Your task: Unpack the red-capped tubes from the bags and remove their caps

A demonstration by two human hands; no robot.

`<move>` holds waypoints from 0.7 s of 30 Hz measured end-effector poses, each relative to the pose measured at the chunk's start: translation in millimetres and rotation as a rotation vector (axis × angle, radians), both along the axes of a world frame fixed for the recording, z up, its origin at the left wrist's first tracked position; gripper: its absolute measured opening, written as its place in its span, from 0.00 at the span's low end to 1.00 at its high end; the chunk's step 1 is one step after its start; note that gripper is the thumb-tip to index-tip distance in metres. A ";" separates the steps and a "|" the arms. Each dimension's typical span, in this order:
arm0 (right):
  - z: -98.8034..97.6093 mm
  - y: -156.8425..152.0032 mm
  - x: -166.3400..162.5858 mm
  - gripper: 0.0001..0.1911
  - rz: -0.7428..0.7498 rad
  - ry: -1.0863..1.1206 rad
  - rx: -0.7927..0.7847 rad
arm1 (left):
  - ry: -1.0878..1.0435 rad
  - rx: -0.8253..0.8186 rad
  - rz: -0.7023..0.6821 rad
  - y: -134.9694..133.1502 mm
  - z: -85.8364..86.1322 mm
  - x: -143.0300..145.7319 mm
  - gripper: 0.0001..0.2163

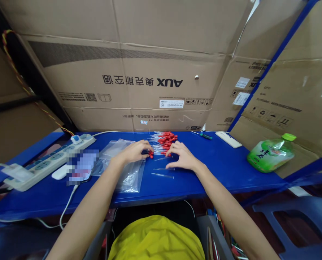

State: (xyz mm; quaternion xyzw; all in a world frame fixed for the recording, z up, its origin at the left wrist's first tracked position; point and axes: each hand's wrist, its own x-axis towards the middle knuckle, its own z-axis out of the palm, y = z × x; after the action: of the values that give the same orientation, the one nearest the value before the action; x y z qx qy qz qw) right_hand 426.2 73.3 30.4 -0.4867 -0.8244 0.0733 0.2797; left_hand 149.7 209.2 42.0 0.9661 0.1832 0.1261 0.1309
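On the blue table lies a pile of small red parts among clear plastic bags. My left hand rests on a stack of clear bags, its fingers pinched on a red part. My right hand lies just right of it, fingers spread and curled over the near edge of the red pile, touching the red parts. A few thin clear strips lie on the table below my right hand.
A white power strip and a white cable lie at the left, next to a blurred patch. A green bottle lies at the right; a white remote-like slab and a small screwdriver lie at the back. Cardboard boxes wall the table.
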 end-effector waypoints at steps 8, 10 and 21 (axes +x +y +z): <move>-6.2 -13.9 -32.7 0.15 0.182 -0.186 -0.036 | -0.036 0.026 0.013 3.6 -7.2 0.5 0.07; -7.5 -10.1 -26.9 0.10 0.154 -0.188 -0.001 | -0.032 0.022 0.020 2.9 -4.7 0.8 0.06; -12.6 0.3 -14.2 0.14 -0.043 -0.237 0.057 | -0.174 0.081 0.033 -2.6 5.4 3.9 0.07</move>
State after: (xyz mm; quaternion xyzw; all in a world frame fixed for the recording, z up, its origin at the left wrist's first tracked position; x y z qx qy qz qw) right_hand 412.0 73.6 17.8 -0.5013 -0.8427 -0.0142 0.1957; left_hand 153.6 206.7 47.5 0.9529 0.1818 0.2188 0.1049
